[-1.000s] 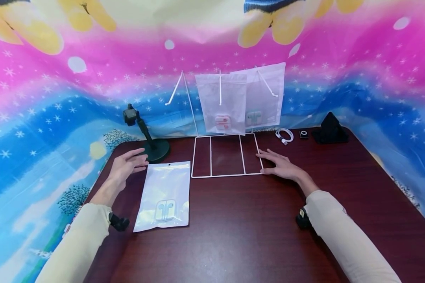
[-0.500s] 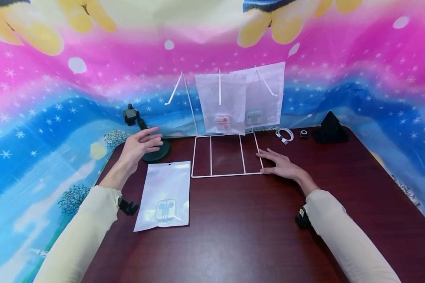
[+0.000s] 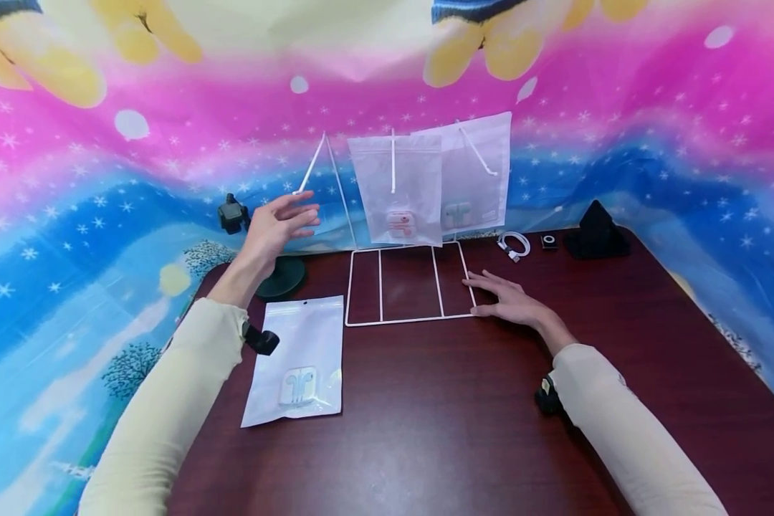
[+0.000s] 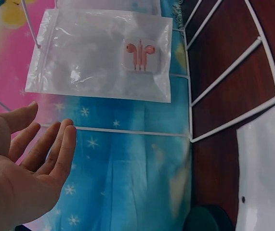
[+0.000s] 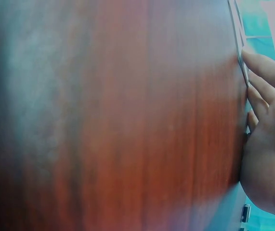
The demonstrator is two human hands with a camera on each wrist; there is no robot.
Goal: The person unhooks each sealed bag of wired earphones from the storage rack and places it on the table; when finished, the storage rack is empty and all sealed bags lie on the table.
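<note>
A white wire rack (image 3: 393, 322) stands at the back of the table, with prongs jutting from its upright part. Two translucent zip bags hang on it: the middle bag (image 3: 374, 172) holds pink earphones (image 4: 140, 55), and the right bag (image 3: 484, 161) a pale green set. My left hand (image 3: 277, 228) is raised, fingers spread and holding nothing, overlapping the tip of the left prong (image 3: 312, 161) in the head view. With its fingertips, my right hand (image 3: 509, 299) touches the right side of the rack's base. Another bag (image 3: 277, 401) with light blue earphones (image 3: 299, 387) lies at the left.
Behind my left hand stands a black stand with a round dark green base (image 3: 287, 278). A coiled white cable (image 3: 516, 247), a small black clip device (image 3: 549, 242) and a black pyramid-shaped object (image 3: 596, 233) sit at the back right. A colourful cloth (image 3: 619, 86) hangs behind the table.
My left hand has risen from beside the lying bag, up and to the right to the left prong. The right hand stays at the rack's base. The head view has shifted slightly.
</note>
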